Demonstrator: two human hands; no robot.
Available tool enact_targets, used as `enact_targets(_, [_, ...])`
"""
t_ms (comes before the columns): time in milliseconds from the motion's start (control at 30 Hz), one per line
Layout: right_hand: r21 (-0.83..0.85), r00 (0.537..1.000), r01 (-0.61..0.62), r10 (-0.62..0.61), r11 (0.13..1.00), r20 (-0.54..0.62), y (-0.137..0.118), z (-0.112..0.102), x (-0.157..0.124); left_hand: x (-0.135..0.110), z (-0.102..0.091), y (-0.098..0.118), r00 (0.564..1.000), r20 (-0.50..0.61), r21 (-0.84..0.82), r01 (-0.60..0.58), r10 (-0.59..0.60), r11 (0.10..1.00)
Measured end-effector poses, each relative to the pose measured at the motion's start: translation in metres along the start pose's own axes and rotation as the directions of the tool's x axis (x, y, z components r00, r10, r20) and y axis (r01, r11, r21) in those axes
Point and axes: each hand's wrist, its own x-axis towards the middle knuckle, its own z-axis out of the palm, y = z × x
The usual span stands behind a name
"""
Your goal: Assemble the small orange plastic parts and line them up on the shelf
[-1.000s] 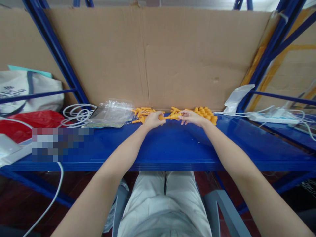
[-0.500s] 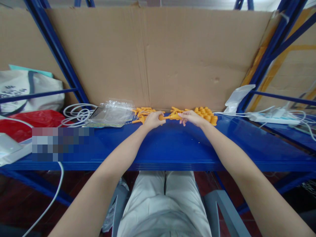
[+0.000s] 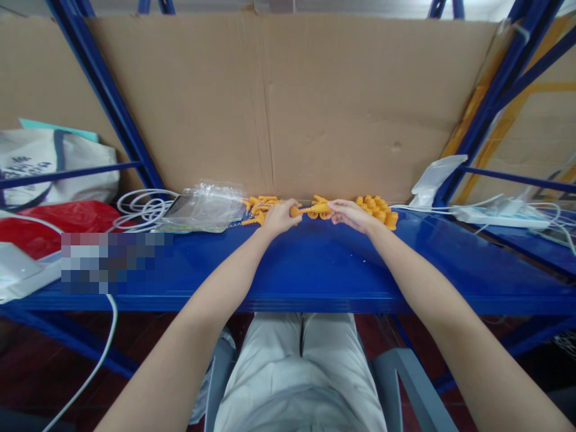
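Observation:
My left hand (image 3: 279, 217) is closed around an orange plastic bolt (image 3: 302, 211) whose threaded end sticks out to the right. My right hand (image 3: 348, 215) pinches an orange nut-like piece (image 3: 322, 209) at the tip of that bolt. Both hands hover low over the back of the blue shelf (image 3: 315, 264). A loose heap of orange bolts (image 3: 258, 207) lies behind my left hand. A heap of orange nuts (image 3: 377, 209) lies behind my right hand.
A clear plastic bag (image 3: 204, 207) and coiled white cable (image 3: 141, 209) lie left of the parts. A cardboard wall (image 3: 288, 102) backs the shelf. A white power strip (image 3: 495, 215) with cables sits at the right, a red bag (image 3: 58, 219) and white tote (image 3: 49, 165) at the left.
My right hand has drawn in slightly toward the bolt tip and now pinches the orange piece against it. My left hand has hardly moved.

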Motion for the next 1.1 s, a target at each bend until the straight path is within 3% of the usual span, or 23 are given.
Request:
enact_targets(133, [-0.074,0.985,0.091,-0.101,0.993,-0.137,0.001,-0.002,0.006,0.0,0.002,-0.004,0.999,-0.041,-0.049,0.02,-0.022,0.999])
enact_targets(300, [-0.337,0.895,0.158,-0.279,0.928,-0.349,0.011,-0.011,0.016,0.0,0.003,-0.01,0.997,0.031,0.052,0.072,-0.073,0.996])
enact_targets(400, [-0.586,0.824,0.158,-0.433,0.795,-0.366,0.015,-0.013,0.015,-0.001,0.003,-0.013,0.977,0.14,0.207,0.129,-0.16,0.97])
enact_targets(467, [-0.732,0.808,0.138,-0.503,0.667,-0.306,0.017,-0.013,0.011,-0.002,0.003,-0.014,0.95,0.193,0.295,0.181,-0.244,0.938])
enact_targets(567, [-0.848,0.824,0.102,-0.522,0.52,-0.221,0.018,-0.008,0.007,-0.003,0.005,-0.017,0.911,0.27,0.351,0.209,-0.312,0.913])
enact_targets(700, [-0.925,0.858,0.062,-0.493,0.374,-0.142,0.015,0.004,0.004,-0.002,0.007,-0.019,0.886,0.348,0.352,0.18,-0.307,0.918])
enact_targets(933, [-0.999,0.924,0.029,-0.382,0.014,0.022,-0.005,0.041,0.015,-0.002,0.008,-0.018,0.884,0.342,0.368,0.185,-0.318,0.911])
enact_targets(1100, [-0.99,0.957,0.047,-0.278,-0.136,0.084,-0.011,0.067,0.037,-0.001,0.009,-0.023,0.897,0.317,0.353,0.191,-0.309,0.916])
